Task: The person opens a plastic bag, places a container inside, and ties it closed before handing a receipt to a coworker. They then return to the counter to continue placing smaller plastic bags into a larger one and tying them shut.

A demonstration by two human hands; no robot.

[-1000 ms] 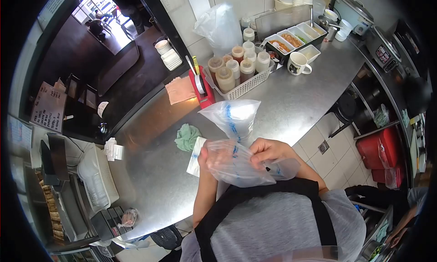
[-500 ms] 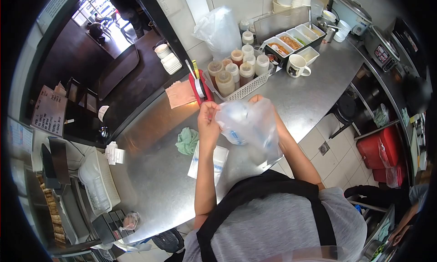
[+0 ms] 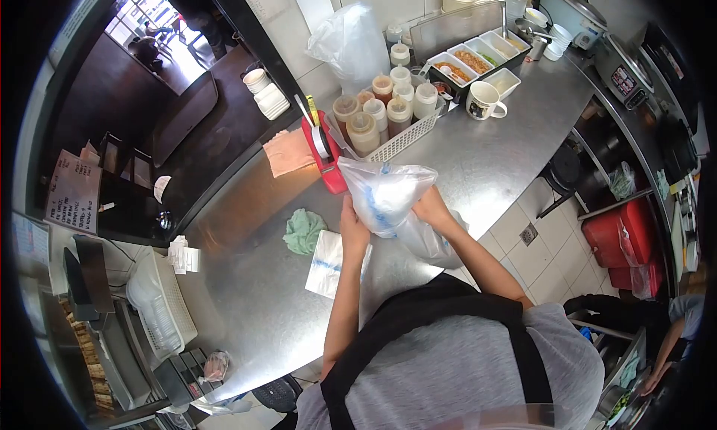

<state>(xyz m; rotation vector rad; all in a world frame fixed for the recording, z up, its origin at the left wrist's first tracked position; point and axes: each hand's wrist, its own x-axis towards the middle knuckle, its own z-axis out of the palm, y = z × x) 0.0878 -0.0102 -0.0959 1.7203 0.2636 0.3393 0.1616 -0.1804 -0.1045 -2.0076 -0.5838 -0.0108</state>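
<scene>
A translucent plastic bag (image 3: pixel 385 195) with blue print is held up over the steel counter. My left hand (image 3: pixel 354 225) is closed on its lower left side, and my right hand (image 3: pixel 431 208) grips its right side; more of the bag hangs below the right hand. Just beyond the bag stands a red tape dispenser (image 3: pixel 331 175). To the left of my left forearm lies a folded white packet (image 3: pixel 326 264) with blue print, with a crumpled green cloth (image 3: pixel 304 231) touching its upper edge.
Behind the bag stands a basket (image 3: pixel 404 141) of sauce bottles, beside a white mug (image 3: pixel 485 101) and a condiment box (image 3: pixel 478 59). An orange cloth (image 3: pixel 288 153) lies near the ledge. A co-worker's arm (image 3: pixel 667 355) shows at the lower right.
The bag's closed end now points up and away, and both hands have moved lower on it. The view has shifted slightly.
</scene>
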